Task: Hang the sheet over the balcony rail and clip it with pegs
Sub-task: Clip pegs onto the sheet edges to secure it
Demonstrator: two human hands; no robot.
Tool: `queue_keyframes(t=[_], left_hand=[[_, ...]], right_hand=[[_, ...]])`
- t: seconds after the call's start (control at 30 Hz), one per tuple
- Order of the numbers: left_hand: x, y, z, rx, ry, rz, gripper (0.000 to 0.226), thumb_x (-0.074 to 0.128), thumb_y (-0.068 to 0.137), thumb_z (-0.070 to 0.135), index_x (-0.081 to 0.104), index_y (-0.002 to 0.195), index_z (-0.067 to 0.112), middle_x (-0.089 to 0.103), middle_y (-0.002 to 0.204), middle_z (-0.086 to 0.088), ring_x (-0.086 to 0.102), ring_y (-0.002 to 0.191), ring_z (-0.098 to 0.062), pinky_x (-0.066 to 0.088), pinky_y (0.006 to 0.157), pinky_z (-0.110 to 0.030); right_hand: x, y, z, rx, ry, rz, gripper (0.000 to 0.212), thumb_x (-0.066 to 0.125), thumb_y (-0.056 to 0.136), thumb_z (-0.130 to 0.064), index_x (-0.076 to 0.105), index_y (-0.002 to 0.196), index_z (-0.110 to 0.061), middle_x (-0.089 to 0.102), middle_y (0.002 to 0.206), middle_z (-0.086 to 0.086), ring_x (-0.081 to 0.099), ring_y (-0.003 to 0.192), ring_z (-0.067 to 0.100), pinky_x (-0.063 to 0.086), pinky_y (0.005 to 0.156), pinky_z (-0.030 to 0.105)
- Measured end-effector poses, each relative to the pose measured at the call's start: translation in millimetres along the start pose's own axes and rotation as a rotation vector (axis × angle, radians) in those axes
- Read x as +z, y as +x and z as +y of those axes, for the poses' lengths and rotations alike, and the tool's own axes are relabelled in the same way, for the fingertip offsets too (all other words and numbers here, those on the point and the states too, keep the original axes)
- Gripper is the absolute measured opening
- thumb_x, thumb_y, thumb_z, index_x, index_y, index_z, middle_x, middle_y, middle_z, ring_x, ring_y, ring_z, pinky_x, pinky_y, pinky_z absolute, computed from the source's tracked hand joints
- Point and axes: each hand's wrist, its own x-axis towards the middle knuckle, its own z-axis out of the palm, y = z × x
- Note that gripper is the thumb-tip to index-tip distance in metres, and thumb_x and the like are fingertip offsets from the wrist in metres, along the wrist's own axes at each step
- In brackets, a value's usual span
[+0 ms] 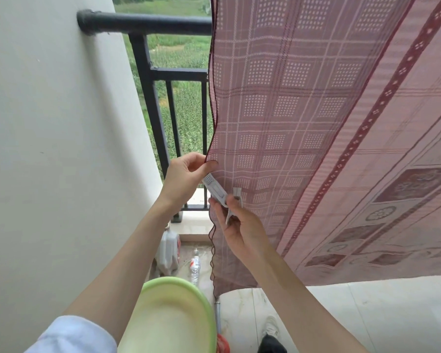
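Observation:
A pink checked sheet (303, 110) hangs over the black balcony rail (150, 22) and covers the right side of the view. My left hand (183, 177) pinches the sheet's left hem at about waist height. Just below it, my right hand (237, 225) grips a grey-white peg (215, 188), whose jaws point up toward the hem beside my left fingers. Whether a second peg sits in the same hand I cannot tell.
A white wall (49, 123) closes the left side. A green basin (173, 317) sits under my left arm. A jug (168, 248) and a plastic bottle (195, 266) stand on the floor by the railing bars (173, 118). My shoe (271, 327) shows on the tiles.

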Motion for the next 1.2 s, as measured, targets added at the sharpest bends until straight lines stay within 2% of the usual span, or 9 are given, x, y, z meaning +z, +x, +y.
queue_keyframes(t=[0.1, 0.2, 0.33, 0.43, 0.57, 0.77, 0.87, 1.03, 1.2], left_hand=[[3, -4, -2, -0.003, -0.018, 0.042, 0.008, 0.068, 0.080, 0.021, 0.066, 0.073, 0.019, 0.064, 0.076, -0.012, 0.056, 0.072, -0.022, 0.050, 0.077, -0.047], [6, -8, 1, -0.024, -0.041, 0.023, 0.009, 0.067, 0.081, 0.021, 0.065, 0.078, 0.012, 0.066, 0.081, -0.014, 0.061, 0.076, -0.023, 0.054, 0.071, -0.034], [-3, -5, 6, -0.059, 0.052, -0.018, 0.012, 0.069, 0.078, 0.029, 0.065, 0.076, 0.018, 0.070, 0.077, -0.002, 0.064, 0.074, -0.011, 0.052, 0.072, -0.027], [-12, -2, 11, -0.072, 0.098, -0.033, 0.014, 0.070, 0.077, 0.031, 0.066, 0.075, 0.017, 0.070, 0.077, -0.002, 0.066, 0.077, -0.016, 0.054, 0.079, -0.032], [-11, -4, 18, -0.069, 0.140, -0.027, 0.015, 0.070, 0.077, 0.031, 0.069, 0.075, 0.016, 0.070, 0.071, 0.007, 0.063, 0.069, -0.001, 0.046, 0.074, -0.021], [-8, -6, 19, -0.055, 0.218, 0.087, 0.016, 0.071, 0.076, 0.033, 0.069, 0.073, 0.018, 0.071, 0.073, 0.007, 0.065, 0.072, -0.005, 0.051, 0.075, -0.025], [-4, -10, 18, -0.032, 0.243, 0.145, 0.018, 0.070, 0.078, 0.034, 0.070, 0.076, 0.016, 0.070, 0.075, 0.003, 0.065, 0.075, -0.011, 0.053, 0.074, -0.027], [3, -21, 15, 0.044, 0.288, 0.238, 0.019, 0.067, 0.080, 0.035, 0.068, 0.076, 0.017, 0.067, 0.072, 0.007, 0.058, 0.063, -0.002, 0.050, 0.065, -0.023], [3, -20, 10, -0.030, 0.205, 0.237, 0.021, 0.069, 0.079, 0.036, 0.067, 0.074, 0.016, 0.067, 0.073, 0.001, 0.057, 0.065, -0.009, 0.053, 0.071, -0.033]], right_hand=[[-8, 2, 8, -0.030, -0.337, -0.013, 0.013, 0.058, 0.086, -0.005, 0.063, 0.094, 0.004, 0.069, 0.092, 0.015, 0.070, 0.083, 0.020, 0.055, 0.063, 0.018], [-11, 0, 15, -0.043, -0.649, -0.049, 0.009, 0.060, 0.087, -0.014, 0.066, 0.088, -0.006, 0.072, 0.084, 0.009, 0.069, 0.067, 0.013, 0.046, 0.054, 0.016], [-8, 0, 20, -0.017, -0.423, -0.034, 0.010, 0.057, 0.089, -0.010, 0.061, 0.088, -0.001, 0.066, 0.082, 0.014, 0.057, 0.054, 0.006, 0.041, 0.046, 0.014], [-7, 1, 28, 0.024, -0.355, -0.026, 0.008, 0.056, 0.089, -0.010, 0.060, 0.090, -0.003, 0.066, 0.081, 0.012, 0.054, 0.053, 0.005, 0.039, 0.046, 0.013], [-4, 5, 35, 0.044, -0.188, 0.004, 0.011, 0.060, 0.082, -0.011, 0.060, 0.091, -0.006, 0.066, 0.075, 0.012, 0.052, 0.049, 0.005, 0.040, 0.044, 0.013], [3, 7, 43, 0.030, -0.070, -0.057, 0.018, 0.062, 0.069, -0.018, 0.059, 0.084, -0.007, 0.069, 0.068, 0.008, 0.051, 0.049, 0.004, 0.038, 0.044, 0.012], [4, 7, 46, 0.011, -0.006, -0.064, 0.018, 0.062, 0.070, -0.018, 0.059, 0.083, -0.007, 0.069, 0.070, 0.010, 0.051, 0.048, 0.005, 0.039, 0.044, 0.012], [5, 13, 46, -0.035, 0.083, -0.094, 0.017, 0.061, 0.071, -0.018, 0.064, 0.081, -0.005, 0.068, 0.070, 0.010, 0.053, 0.049, 0.005, 0.040, 0.043, 0.013], [4, 19, 42, -0.025, 0.034, -0.167, 0.018, 0.056, 0.074, -0.021, 0.060, 0.088, -0.010, 0.071, 0.071, 0.003, 0.051, 0.044, 0.003, 0.038, 0.042, 0.013]])
